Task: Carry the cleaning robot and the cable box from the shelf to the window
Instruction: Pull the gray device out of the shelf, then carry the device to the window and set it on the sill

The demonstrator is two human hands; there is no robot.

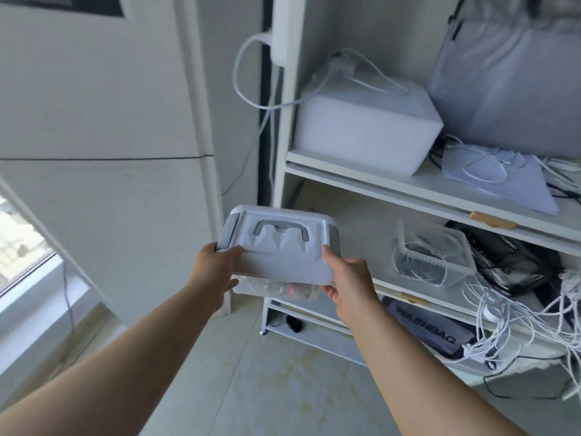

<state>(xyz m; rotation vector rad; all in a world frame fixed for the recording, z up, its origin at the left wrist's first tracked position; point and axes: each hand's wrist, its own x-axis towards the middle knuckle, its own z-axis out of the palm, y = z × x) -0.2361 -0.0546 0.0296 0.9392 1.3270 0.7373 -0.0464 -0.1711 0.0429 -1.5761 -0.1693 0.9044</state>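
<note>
I hold a white square cleaning robot (279, 250) with a grey handle on top, in front of the left end of the white shelf (377, 179). It rests on a clear plastic box (283, 291) whose contents are blurred, with something red inside. My left hand (213, 265) grips the stack's left edge, thumb on the robot, fingers under the box. On the right edge, my right hand (349, 278) grips the same way. The window (19, 247) is at the lower left.
A white box (364, 121) with a cord sits on the upper shelf board. On the middle board are a second clear container (434, 256) of cables and tangled white cables (518, 325). A grey washbag (430, 328) lies lower down. Pale floor tiles (283, 388) lie below.
</note>
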